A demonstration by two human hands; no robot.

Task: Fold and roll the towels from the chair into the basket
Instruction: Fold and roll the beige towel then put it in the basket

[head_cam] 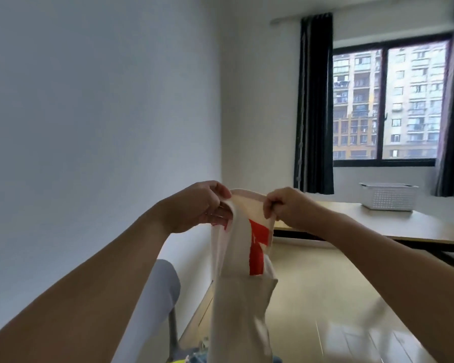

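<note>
A cream towel with a red printed patch hangs lengthwise in the air in front of me. My left hand pinches its top edge at the left corner. My right hand grips the same top edge a short way to the right. The cloth droops between and below both hands, down past the bottom of the frame. A white perforated basket stands on the far part of a wooden table at the right. The grey chair shows at lower left, its seat hidden by my arm.
A white wall runs along the left. A dark-framed window with black curtains fills the far right wall. Glossy pale floor lies between me and the table. Colourful cloth bits peek in at the bottom edge.
</note>
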